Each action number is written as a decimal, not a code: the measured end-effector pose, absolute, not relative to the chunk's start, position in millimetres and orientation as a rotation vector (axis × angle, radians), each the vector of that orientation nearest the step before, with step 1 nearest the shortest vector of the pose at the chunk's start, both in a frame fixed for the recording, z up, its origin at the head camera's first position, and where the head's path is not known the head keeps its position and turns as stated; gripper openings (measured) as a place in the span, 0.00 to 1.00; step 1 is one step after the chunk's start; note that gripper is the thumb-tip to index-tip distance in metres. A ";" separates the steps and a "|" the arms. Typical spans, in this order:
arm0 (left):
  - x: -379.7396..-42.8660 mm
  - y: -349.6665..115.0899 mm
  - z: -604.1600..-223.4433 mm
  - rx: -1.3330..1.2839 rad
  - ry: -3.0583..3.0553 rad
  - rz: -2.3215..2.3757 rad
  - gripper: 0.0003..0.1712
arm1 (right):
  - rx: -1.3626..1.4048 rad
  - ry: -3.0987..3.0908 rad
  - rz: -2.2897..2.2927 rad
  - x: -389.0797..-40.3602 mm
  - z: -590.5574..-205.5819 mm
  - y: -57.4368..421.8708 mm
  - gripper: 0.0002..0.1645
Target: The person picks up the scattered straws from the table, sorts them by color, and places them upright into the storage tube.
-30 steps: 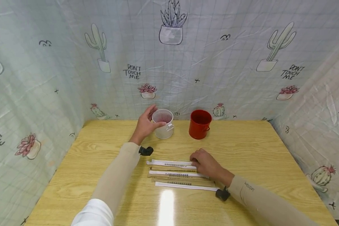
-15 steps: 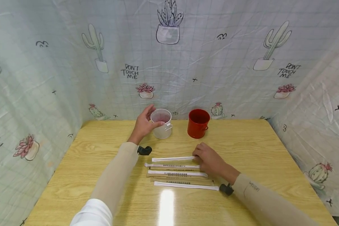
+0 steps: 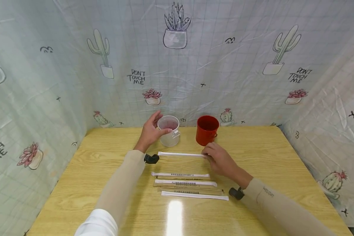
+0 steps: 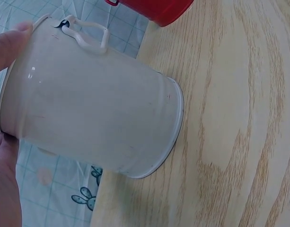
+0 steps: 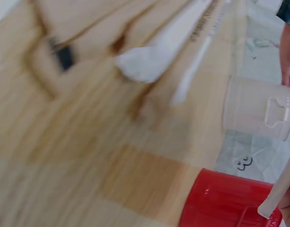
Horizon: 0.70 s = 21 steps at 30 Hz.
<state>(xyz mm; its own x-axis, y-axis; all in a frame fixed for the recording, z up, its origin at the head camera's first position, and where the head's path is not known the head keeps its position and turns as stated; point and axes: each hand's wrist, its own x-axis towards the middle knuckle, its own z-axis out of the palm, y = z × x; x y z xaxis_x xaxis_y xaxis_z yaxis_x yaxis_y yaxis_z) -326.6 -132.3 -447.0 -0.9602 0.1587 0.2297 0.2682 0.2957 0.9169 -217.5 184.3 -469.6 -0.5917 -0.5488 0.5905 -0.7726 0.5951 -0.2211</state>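
Note:
My left hand [image 3: 151, 132] holds a small white bucket [image 3: 170, 140] by its rim, thumb at the near side and fingers round the far side. In the left wrist view the white bucket [image 4: 95, 94] stands on the table, its wire handle hanging at the side. My right hand [image 3: 219, 159] pinches the right end of a white paper-wrapped straw [image 3: 180, 154], lifted in front of the buckets. The right wrist view shows the end of this straw [image 5: 279, 187] over a red bucket [image 5: 225, 201]. Several wrapped straws [image 3: 184, 182], white and brown, lie in a row nearer me.
The red bucket [image 3: 206, 133] stands right of the white one, near the back edge of the wooden table [image 3: 253, 144]. Behind rises a cloth backdrop [image 3: 177, 72] printed with cacti. Both wrists carry small black cameras [image 3: 151, 159].
My right hand has lifted one white wrapped straw off the back of the row and carried it away from me, towards the buckets. The left hand has stayed on the white bucket.

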 end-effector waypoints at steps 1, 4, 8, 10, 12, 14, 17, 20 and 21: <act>-326.6 -132.3 -446.8 -0.407 -2.451 -1.761 0.59 | 1.047 -2.329 0.664 -219.1 -468.5 183.1 0.11; -325.9 -132.5 -446.1 -0.410 -2.452 -1.764 0.60 | 1.038 -2.264 0.708 -223.6 -465.6 179.1 0.10; -323.4 -131.9 -444.1 -0.399 -2.442 -1.786 0.59 | 1.032 -2.233 0.741 -228.4 -460.4 172.2 0.02; -322.2 -131.0 -443.0 -0.392 -2.432 -1.799 0.59 | 1.031 -2.220 0.750 -229.9 -456.8 168.0 0.03; -321.7 -129.7 -442.5 -0.390 -2.417 -1.809 0.59 | 1.021 -2.217 0.767 -230.9 -452.7 163.5 0.04; -321.9 -128.4 -442.6 -0.389 -2.404 -1.814 0.59 | 1.014 -2.207 0.790 -232.2 -449.1 158.7 0.03; -322.4 -127.1 -442.9 -0.388 -2.389 -1.820 0.59 | 1.004 -2.178 0.825 -235.2 -445.6 150.8 0.03; -321.5 -126.1 -441.5 -0.383 -2.386 -1.828 0.59 | 0.999 -2.153 0.846 -238.2 -443.2 144.0 0.04; -320.9 -125.7 -441.0 -0.377 -2.388 -1.834 0.59 | 0.998 -2.149 0.851 -238.9 -442.3 141.9 0.05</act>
